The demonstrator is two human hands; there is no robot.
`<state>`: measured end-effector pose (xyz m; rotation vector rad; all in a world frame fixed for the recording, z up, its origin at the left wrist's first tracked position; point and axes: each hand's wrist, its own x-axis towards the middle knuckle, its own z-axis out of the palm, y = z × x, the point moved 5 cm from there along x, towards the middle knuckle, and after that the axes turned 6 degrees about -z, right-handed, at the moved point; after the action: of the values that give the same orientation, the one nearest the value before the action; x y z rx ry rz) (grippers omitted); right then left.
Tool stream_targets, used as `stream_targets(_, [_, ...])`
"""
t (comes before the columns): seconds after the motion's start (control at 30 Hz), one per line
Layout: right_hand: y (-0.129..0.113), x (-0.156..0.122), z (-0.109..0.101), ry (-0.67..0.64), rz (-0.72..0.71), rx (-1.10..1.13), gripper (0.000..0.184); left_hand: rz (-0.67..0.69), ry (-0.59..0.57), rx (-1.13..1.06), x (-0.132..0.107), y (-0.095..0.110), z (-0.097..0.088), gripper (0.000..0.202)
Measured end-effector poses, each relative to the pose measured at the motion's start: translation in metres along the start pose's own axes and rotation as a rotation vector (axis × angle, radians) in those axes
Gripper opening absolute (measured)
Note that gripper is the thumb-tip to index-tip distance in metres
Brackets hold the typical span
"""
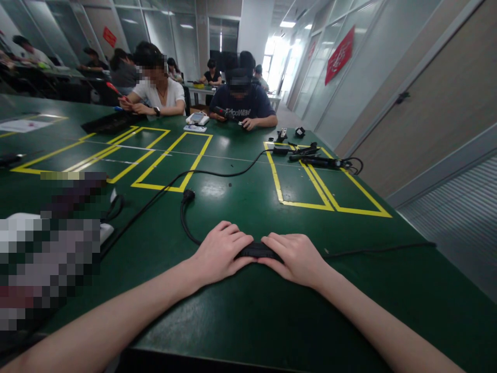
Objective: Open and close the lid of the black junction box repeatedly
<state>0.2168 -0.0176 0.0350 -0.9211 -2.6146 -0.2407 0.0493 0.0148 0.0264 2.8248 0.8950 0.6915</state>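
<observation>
Both my hands grip a black power adapter (257, 250) lying low over the green table (233, 321) near its front edge. My left hand (221, 248) is wrapped round the left end, and my right hand (297, 257) round the right end, thumbs towards me. Only the middle of the adapter shows; its ends are hidden by my fingers. From beneath my left hand a black cord curves away to a plug (188, 196) on the table. A thinner cord (380, 250) runs out past my right hand towards the right table edge.
Yellow tape frames (180, 186) mark the tabletop. Black corded tools (314, 158) lie at the back right. A long black cable (217, 174) crosses the table. Blurred-out items (50, 259) stand at left. Two people sit opposite, one in a dark shirt (248, 106), one in white (169, 93).
</observation>
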Motion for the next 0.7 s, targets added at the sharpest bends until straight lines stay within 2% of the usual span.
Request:
stream_targets(0.17, [-0.004, 0.001, -0.006, 0.076, -0.114, 0.108, 0.041, 0.061, 0.058, -0.029, -0.002, 0.005, -0.003, 0.027])
stream_targets(0.33, [-0.001, -0.002, -0.005, 0.133, -0.073, 0.07, 0.033, 0.09, 0.159, -0.06, -0.002, 0.005, -0.008, 0.032])
stream_targets(0.43, [0.001, -0.003, -0.005, 0.123, -0.055, 0.199, 0.037, 0.144, 0.198, -0.035, -0.003, 0.005, -0.012, 0.027])
stream_targets(0.53, [0.009, -0.005, -0.001, 0.003, 0.128, 0.507, 0.041, 0.171, 0.212, 0.007, -0.003, 0.007, -0.014, 0.026])
stream_targets(0.6, [0.012, -0.007, 0.002, -0.073, 0.29, 0.825, 0.037, 0.203, 0.228, 0.041, -0.003, 0.01, -0.017, 0.026])
stream_targets(0.7, [0.005, -0.009, 0.009, -0.163, 0.439, 1.31, 0.041, 0.263, 0.262, 0.072, -0.004, 0.015, -0.019, 0.026])
